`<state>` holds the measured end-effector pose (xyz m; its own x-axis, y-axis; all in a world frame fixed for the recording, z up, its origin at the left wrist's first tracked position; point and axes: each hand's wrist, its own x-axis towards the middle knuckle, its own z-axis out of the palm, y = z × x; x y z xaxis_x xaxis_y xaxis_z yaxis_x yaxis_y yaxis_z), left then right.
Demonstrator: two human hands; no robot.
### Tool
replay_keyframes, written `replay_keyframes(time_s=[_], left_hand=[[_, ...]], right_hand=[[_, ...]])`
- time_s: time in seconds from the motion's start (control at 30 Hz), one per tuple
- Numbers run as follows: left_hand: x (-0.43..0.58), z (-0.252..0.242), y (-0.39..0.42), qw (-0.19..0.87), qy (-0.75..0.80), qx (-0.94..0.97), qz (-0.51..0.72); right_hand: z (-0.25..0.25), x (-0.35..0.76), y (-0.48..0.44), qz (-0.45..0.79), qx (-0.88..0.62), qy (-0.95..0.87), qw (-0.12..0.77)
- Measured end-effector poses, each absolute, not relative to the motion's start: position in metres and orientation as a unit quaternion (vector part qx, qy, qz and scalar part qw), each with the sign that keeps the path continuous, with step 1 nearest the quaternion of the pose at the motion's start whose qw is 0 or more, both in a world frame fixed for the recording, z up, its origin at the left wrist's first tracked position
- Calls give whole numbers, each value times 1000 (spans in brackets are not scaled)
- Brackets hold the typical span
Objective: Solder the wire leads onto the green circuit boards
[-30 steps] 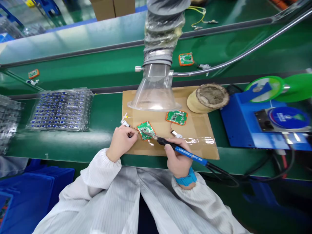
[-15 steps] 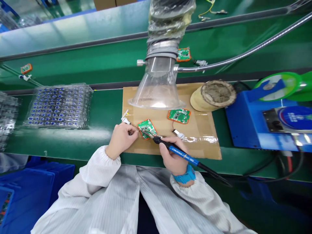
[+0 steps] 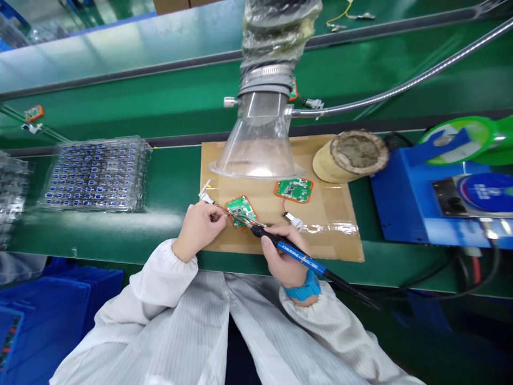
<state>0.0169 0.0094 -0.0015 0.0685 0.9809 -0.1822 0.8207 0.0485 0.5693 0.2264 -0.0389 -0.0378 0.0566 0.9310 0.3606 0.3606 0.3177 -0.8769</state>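
My right hand [image 3: 285, 256] grips a blue and black soldering iron [image 3: 300, 256] like a pen. The iron's tip reaches onto the left side of a green circuit board [image 3: 245, 207] with an orange edge. At that same edge my left hand [image 3: 200, 227] pinches thin wires [image 3: 223, 209] between thumb and forefinger. A white connector [image 3: 207, 198] lies just beyond those fingers. To the right, a second green circuit board [image 3: 294, 190] rests on the cardboard sheet [image 3: 332, 224], with a white connector [image 3: 293, 220] on its wire. The exact contact at the iron's tip is too small to make out.
A clear fume hood [image 3: 258, 144] hangs low over the cardboard. Behind the hood's right side stands a tan cylinder [image 3: 326, 160]. A blue machine [image 3: 404, 203] is at right, stacked clear trays [image 3: 96, 174] at left. More boards [image 3: 34, 113] sit on the green belt [image 3: 160, 101] behind.
The boards and connectors on the belt behind have shifted left, one now mostly behind the hood. My hands, the soldering iron and the board under it look almost unmoved.
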Motion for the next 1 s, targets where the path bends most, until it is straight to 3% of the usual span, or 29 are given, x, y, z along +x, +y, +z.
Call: replay_keyframes(time_s=[0.53, 0.77, 0.83, 0.9, 1.0], left_hand=[[17, 2, 11, 293, 666, 672, 139], [17, 1, 5, 239, 616, 744, 96], [14, 0, 5, 235, 604, 754, 111], [8, 3, 8, 291, 605, 726, 146], [-12, 14, 20, 492, 583, 617, 196]], right_hand=[[-46, 237, -42, 260, -537, -558, 577], [-30, 279, -11, 62, -578, -457, 674], [-26, 296, 1, 21, -590, -461, 662], [-25, 308, 8, 17, -620, -499, 606], [-28, 316, 10, 54, -635, -531, 559]])
